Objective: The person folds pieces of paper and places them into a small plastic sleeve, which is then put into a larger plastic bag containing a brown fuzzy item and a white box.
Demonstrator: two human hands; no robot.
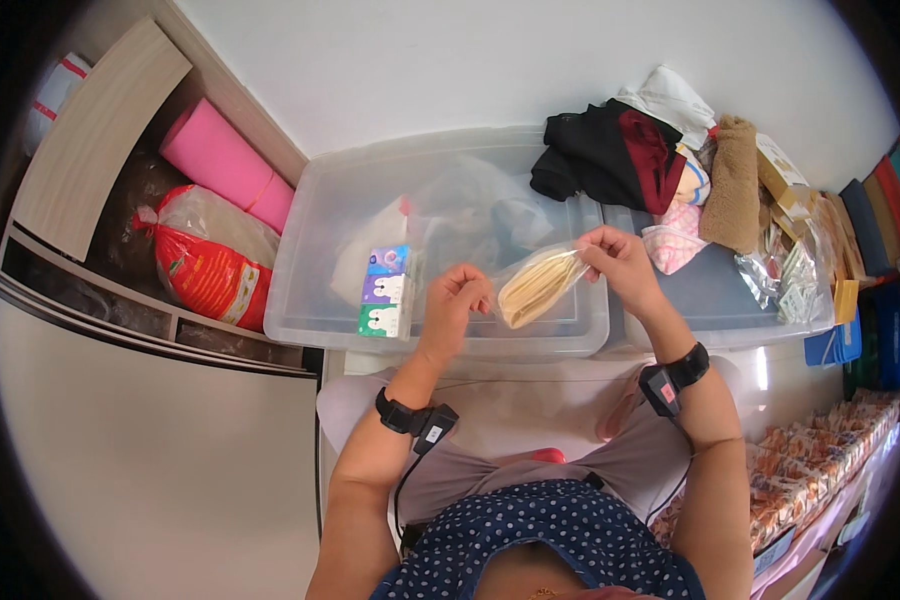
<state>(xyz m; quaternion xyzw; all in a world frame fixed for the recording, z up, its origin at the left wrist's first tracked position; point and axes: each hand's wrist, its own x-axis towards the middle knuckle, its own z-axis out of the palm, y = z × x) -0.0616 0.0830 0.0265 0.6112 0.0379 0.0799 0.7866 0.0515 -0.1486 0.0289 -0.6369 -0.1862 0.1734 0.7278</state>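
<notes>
A clear plastic packet of pale yellow strips (538, 288) hangs slantwise between my hands, above a lidded translucent storage box. My right hand (615, 262) pinches its upper right end between thumb and fingers. At the packet's lower left end, my left hand (458, 300) has its fingers curled together on the edge of the film. What exactly the strips are cannot be made out. Close to my left hand, a stack of small tissue packs (383, 292), purple and green with white animal pictures, lies on the box lid (305, 255).
Dark folded clothes (605, 150), a brown towel roll (732, 185) and plastic-wrapped items (798, 275) cover much of the second box (660, 300) at right. An open cabinet at left holds a pink roll (220, 160) and a red-and-clear bag (215, 265). Cables trail from my wristbands.
</notes>
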